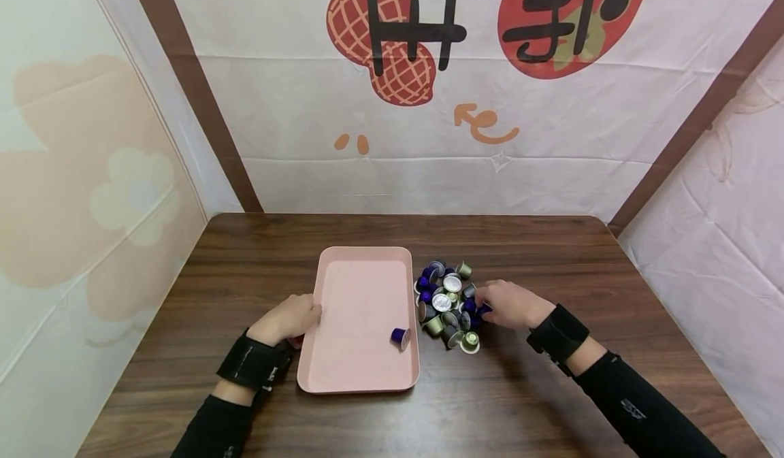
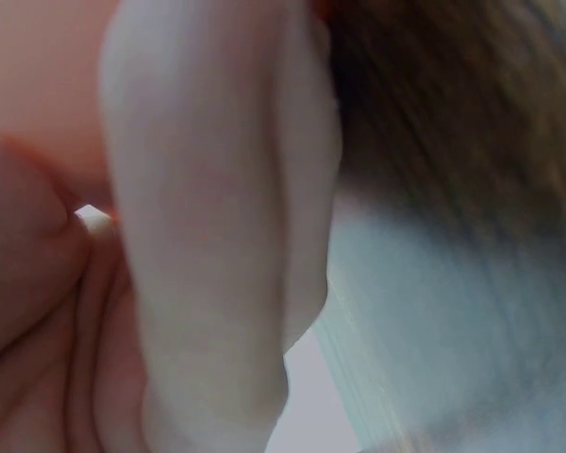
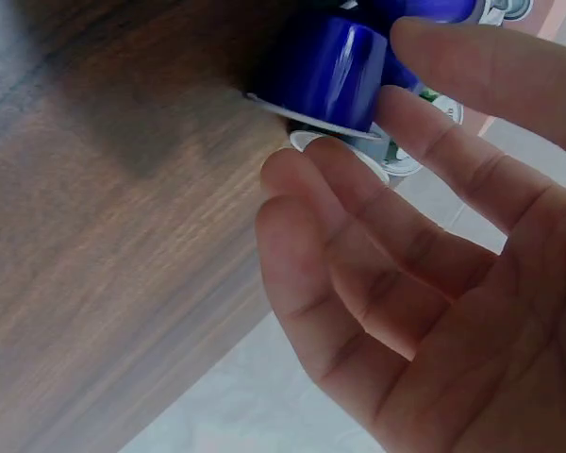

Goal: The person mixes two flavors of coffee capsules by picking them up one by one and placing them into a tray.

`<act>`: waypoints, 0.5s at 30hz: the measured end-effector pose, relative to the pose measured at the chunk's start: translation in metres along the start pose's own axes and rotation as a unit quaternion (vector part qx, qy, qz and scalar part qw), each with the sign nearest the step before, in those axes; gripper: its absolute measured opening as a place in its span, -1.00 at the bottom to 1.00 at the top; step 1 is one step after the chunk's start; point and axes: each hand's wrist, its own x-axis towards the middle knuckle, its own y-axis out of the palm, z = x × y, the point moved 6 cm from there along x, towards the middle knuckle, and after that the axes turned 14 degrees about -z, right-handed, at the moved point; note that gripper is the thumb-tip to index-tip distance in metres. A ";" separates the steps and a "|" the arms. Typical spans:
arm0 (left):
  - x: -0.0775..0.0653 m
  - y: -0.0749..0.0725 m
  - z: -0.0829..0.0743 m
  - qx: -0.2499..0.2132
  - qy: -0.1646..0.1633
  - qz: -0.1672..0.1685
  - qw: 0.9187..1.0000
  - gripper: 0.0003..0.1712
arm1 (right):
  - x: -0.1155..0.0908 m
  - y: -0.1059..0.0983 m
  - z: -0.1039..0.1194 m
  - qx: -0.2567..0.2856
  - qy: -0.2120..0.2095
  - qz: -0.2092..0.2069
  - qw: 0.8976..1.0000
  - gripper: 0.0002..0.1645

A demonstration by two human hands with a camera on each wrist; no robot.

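The left hand (image 1: 289, 318) hides the stretch of tray (image 1: 358, 308) rim it grips; in the left wrist view its fingers (image 2: 203, 226) are blurred — the pink patch beside them is probably the tray. The right hand (image 1: 511, 303) covers part of the capsule pile (image 1: 441, 302). The right wrist view's top edge cuts a blue capsule (image 3: 439, 9) — and the sleeve print (image 1: 633, 409) is too small to read.

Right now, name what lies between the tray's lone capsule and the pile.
In the head view, the tray's right rim lies between capsule and pile.
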 end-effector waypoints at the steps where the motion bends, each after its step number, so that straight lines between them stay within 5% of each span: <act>1: 0.000 0.000 0.000 0.002 0.003 0.000 1.000 -0.71 | -0.001 0.001 -0.001 0.002 0.001 0.001 1.000 -0.84; 15: -0.001 -0.001 -0.001 0.008 0.009 -0.001 1.000 -0.71 | -0.005 0.010 -0.005 0.012 0.012 0.005 1.000 -0.78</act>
